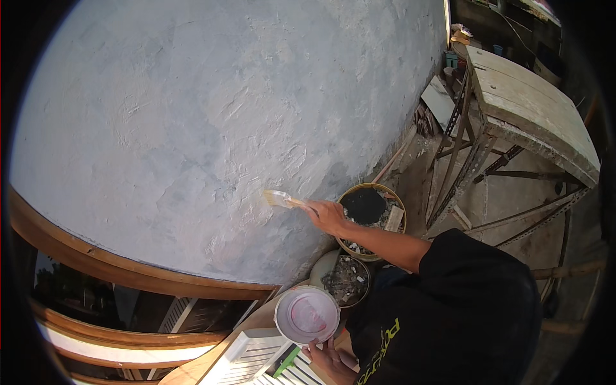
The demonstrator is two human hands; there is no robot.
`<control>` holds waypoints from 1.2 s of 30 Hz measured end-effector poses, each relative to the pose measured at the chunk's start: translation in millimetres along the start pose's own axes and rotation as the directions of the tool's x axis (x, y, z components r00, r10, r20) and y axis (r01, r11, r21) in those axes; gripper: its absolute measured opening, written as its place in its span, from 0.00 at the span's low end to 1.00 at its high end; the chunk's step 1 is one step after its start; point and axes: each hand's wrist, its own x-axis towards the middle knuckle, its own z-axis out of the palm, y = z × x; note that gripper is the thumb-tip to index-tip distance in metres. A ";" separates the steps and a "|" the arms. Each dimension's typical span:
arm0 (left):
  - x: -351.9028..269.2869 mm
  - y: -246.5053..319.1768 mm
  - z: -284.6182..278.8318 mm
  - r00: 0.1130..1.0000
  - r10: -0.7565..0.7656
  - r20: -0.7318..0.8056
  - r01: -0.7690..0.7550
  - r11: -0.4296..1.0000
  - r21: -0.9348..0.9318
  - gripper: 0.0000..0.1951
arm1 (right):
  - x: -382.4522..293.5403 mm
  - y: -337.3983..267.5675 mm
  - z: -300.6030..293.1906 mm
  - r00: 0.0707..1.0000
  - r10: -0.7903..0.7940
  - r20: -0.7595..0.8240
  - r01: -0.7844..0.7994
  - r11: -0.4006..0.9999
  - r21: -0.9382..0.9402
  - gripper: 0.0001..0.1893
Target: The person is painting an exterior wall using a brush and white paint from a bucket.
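Note:
A flat paintbrush [281, 198] with pale bristles is gripped by its handle in my right hand [327, 216]. Its bristles are at the rough plastered wall [192, 110], which is patchy white and pale grey; whether they touch it I cannot tell. Lower down, my left hand [332, 358] holds a round white plastic bucket [280, 320] by its near side. Inside the bucket is a whitish coating with pink streaks on the bottom. My black sleeve and shirt [452, 308] fill the lower right.
Two rubble-filled buckets stand below my right arm, one yellow-rimmed [404, 207], one smaller [368, 288]. A metal-framed stand with a worn board top [529, 96] is on the right. Wooden window frames [144, 274] and white louvred slats [255, 353] lie lower left.

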 end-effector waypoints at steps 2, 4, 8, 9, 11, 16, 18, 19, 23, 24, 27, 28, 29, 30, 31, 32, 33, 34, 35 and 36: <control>1.1 -2.8 -3.0 0.999 0.000 -0.043 0.000 1.000 -0.015 0.21 | -12.0 -5.5 -5.8 0.997 -0.073 -0.041 0.074 0.997 0.037 0.11; -0.2 -5.0 -0.4 0.998 0.003 -0.060 -0.004 1.000 -0.015 0.21 | -12.5 -27.5 -2.2 0.985 -0.151 -0.085 0.163 0.973 0.164 0.11; 1.0 -6.8 -6.7 0.997 -0.055 -0.053 0.053 0.998 -0.027 0.19 | 4.2 -66.3 18.0 0.969 -0.248 -0.014 0.246 0.950 0.191 0.11; -2.0 -5.4 -12.8 0.996 -0.061 -0.067 0.060 0.998 -0.023 0.19 | 7.1 -59.9 18.7 0.971 -0.239 -0.002 0.235 0.953 0.194 0.11; -5.2 -5.4 -19.8 0.999 -0.046 -0.009 0.046 0.999 -0.022 0.18 | 18.7 -40.1 20.7 0.982 -0.176 -0.062 0.182 0.977 0.112 0.11; -25.6 -10.3 -33.9 1.000 -0.022 -0.003 0.022 0.999 -0.044 0.22 | -8.6 -15.3 9.3 0.994 -0.067 -0.084 0.073 0.995 0.075 0.12; -23.3 -13.6 -38.7 0.985 -0.081 -0.152 0.078 0.997 -0.029 0.24 | -19.2 -21.6 9.0 0.991 -0.087 -0.097 0.096 0.991 0.093 0.12; -27.2 -12.2 -34.8 0.982 -0.088 -0.165 0.084 0.996 -0.028 0.24 | -20.1 -32.6 16.4 0.986 -0.154 -0.069 0.164 0.972 0.169 0.13; -25.6 -12.2 -45.0 0.991 -0.058 -0.124 0.057 0.998 -0.012 0.22 | -5.6 -49.9 37.9 0.974 -0.219 0.064 0.205 0.962 0.181 0.16; -27.5 -9.9 -43.5 0.986 -0.058 -0.157 0.053 0.998 -0.030 0.22 | -1.6 -44.2 40.3 0.973 -0.216 0.080 0.199 0.962 0.188 0.16; -34.7 -2.7 -42.1 0.985 -0.040 -0.170 0.032 0.998 -0.045 0.21 | -1.6 -15.9 36.6 0.998 -0.066 0.026 0.062 0.991 0.117 0.13; -36.3 -2.2 -38.2 0.984 -0.020 -0.174 0.012 0.999 -0.045 0.20 | -8.8 -6.1 33.8 1.000 -0.021 0.011 0.020 0.997 0.069 0.13; -38.2 -2.1 -37.5 0.984 0.001 -0.179 -0.009 0.999 -0.046 0.19 | -15.2 0.4 34.9 1.000 0.022 -0.007 -0.022 1.000 0.022 0.13; -37.3 -4.1 -37.7 0.983 0.001 -0.183 -0.011 0.999 -0.052 0.20 | -20.7 -3.9 35.2 1.000 0.016 0.009 -0.016 0.999 0.028 0.13; -37.5 -4.7 -37.5 0.980 0.004 -0.199 -0.016 0.998 -0.060 0.20 | -28.2 -9.7 36.5 0.999 -0.045 -0.023 0.047 0.995 0.083 0.13; -36.2 -5.8 -34.8 0.976 -0.004 -0.218 -0.013 0.997 -0.075 0.22 | -31.8 -15.4 38.8 0.993 -0.102 -0.060 0.109 0.984 0.137 0.13; -35.8 -5.2 -30.8 0.973 -0.015 -0.232 -0.005 0.996 -0.084 0.23 | -29.7 -25.4 40.0 0.994 -0.102 -0.049 0.108 0.984 0.142 0.13; -35.2 -4.1 -31.6 0.968 -0.011 -0.250 -0.011 0.996 -0.089 0.23 | -25.4 -42.9 44.9 0.985 -0.170 -0.001 0.168 0.971 0.171 0.13; -33.4 -3.1 -33.0 0.977 -0.027 -0.210 0.008 0.996 -0.091 0.25 | -20.6 -57.7 46.9 0.970 -0.240 0.044 0.226 0.952 0.204 0.14; -34.1 -1.6 -35.6 0.984 -0.043 -0.174 0.027 0.995 -0.094 0.26 | -14.9 -66.5 45.8 0.968 -0.245 0.063 0.226 0.949 0.220 0.14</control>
